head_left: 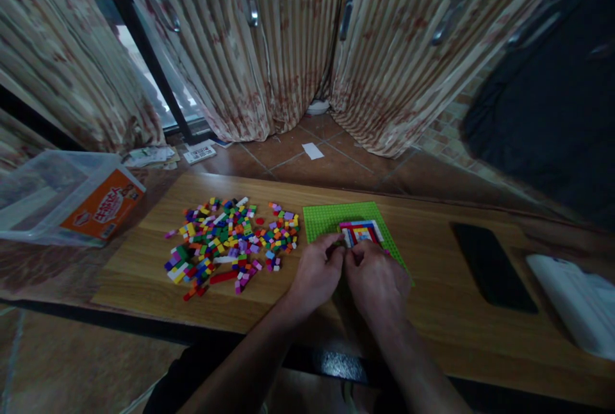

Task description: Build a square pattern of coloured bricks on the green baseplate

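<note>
A green studded baseplate (327, 213) lies on the wooden board. On it sits a square pattern of toy bricks (366, 230) in white, blue, red, pink and yellow. My left hand (319, 266) is over the near left part of the plate, thumb and fingers pinched. Close against it, my right hand (375, 273) is pinched too, covering the near edge of the pattern. Their fingertips meet at the pattern's near left corner, and whatever they hold is too small or hidden to make out. Left of the hands spreads a pile of loose coloured bricks (221, 234).
A clear plastic bin (48, 177) with an orange label stands at the far left. Right of the plate are a dark flat phone-like slab (492, 266) and a white object (574, 302). Striped curtains (288, 49) hang behind the wooden board (144, 273). A white paper (312, 150) lies on the floor.
</note>
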A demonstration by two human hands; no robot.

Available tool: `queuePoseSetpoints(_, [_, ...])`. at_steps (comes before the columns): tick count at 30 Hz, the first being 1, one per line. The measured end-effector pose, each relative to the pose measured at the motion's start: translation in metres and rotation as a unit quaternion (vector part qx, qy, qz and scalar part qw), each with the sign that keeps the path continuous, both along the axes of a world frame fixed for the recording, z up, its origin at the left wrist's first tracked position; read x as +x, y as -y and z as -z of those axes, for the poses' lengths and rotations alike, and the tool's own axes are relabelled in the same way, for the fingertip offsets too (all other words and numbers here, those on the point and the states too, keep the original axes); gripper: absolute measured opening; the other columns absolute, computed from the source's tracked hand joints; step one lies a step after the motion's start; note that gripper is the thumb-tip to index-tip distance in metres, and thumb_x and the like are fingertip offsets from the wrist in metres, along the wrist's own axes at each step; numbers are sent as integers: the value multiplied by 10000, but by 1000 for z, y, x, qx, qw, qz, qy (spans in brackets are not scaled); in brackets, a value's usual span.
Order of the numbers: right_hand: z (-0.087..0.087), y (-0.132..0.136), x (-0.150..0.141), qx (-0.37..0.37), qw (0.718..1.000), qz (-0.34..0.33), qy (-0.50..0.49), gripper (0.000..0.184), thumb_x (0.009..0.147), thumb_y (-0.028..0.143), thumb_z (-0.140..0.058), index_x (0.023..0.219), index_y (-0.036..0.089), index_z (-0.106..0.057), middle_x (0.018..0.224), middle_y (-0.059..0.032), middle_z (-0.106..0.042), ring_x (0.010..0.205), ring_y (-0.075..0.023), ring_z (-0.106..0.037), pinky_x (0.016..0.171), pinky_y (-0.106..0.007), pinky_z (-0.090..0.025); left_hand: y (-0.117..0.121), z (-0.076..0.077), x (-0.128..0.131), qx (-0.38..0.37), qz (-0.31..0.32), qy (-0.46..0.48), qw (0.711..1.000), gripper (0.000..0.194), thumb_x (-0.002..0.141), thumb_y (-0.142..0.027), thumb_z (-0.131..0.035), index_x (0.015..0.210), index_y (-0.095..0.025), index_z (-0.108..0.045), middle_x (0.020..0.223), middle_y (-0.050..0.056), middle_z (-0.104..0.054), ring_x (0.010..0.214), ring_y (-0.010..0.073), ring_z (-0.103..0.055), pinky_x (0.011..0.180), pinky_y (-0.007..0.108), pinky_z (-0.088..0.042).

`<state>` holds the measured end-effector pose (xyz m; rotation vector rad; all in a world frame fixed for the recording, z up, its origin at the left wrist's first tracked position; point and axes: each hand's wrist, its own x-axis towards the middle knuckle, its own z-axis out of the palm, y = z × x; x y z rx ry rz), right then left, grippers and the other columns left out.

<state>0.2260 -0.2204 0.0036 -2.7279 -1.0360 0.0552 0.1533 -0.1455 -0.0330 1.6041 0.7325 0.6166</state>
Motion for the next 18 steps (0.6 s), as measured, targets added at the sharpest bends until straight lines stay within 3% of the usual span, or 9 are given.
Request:
queuePoseSetpoints(6, [0,2,2,23,1000,-5,-21,191,882,300,-539,760,217,-659,758,-54,-718,622,-182,-625,539,-290,-263,0,2,-1,23,3,-13,1000,346,852,-152,-510,1128,-201,-714,1131,53,-729,986,202,-683,923,319,-524])
queuePoseSetpoints(9, [3,7,13,97,993,-28,-62,201,864,336,-548,784,219,-692,739,-45,-715,627,-179,-624,561,-286,-333,0,3,-1,29,6,-16,999,349,849,-149,-513,1131,-199,-711,1130,54,-727,994,201,-679,924,316,-525])
queuePoseSetpoints(14, [9,13,45,256,959,-32,-117,292,849,401,-534,857,180,-725,783,-72,-721,673,-200,-640,651,-324,-458,0,-2,-1,24,19,-32,999,359,853,-130,-492,1143,-172,-701,1103,50,-732,931,180,-684,896,313,-537])
queuePoseSetpoints(18, [15,8,55,296,946,-104,-84,297,877,369,-521,976,191,-736,936,-95,-706,855,-234,-640,792,-403,-500,0,-5,-2,41,24,-54,997,372,856,-124,-484,1167,-155,-686,1120,61,-724,956,181,-676,915,318,-533])
